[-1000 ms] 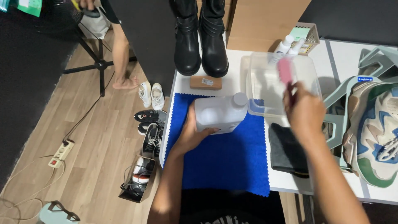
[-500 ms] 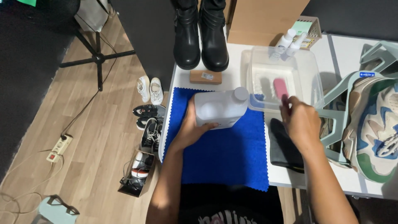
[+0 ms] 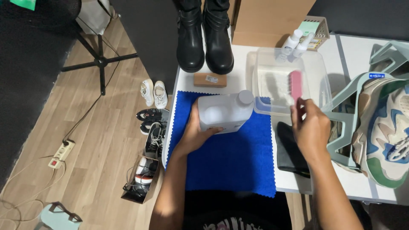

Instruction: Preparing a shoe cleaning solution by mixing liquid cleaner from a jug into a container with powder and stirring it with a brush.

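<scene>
Left hand [image 3: 197, 133]: curled around the base of a translucent jug [image 3: 225, 111], lying tipped on its side, long axis left to right, capped neck touching the clear tub [image 3: 324, 87]. Right hand [image 3: 311, 127]: fingers pinching a pink brush [image 3: 295, 86], upright over the tub, just right of the neck. Beneath: blue cloth [image 3: 232, 159].

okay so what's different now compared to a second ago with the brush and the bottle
The right hand brought the pink brush down from above the clear tub to inside it. The left hand keeps the white bottle tipped, its cap at the tub's rim, over the blue cloth. The black boots stayed put.
</scene>
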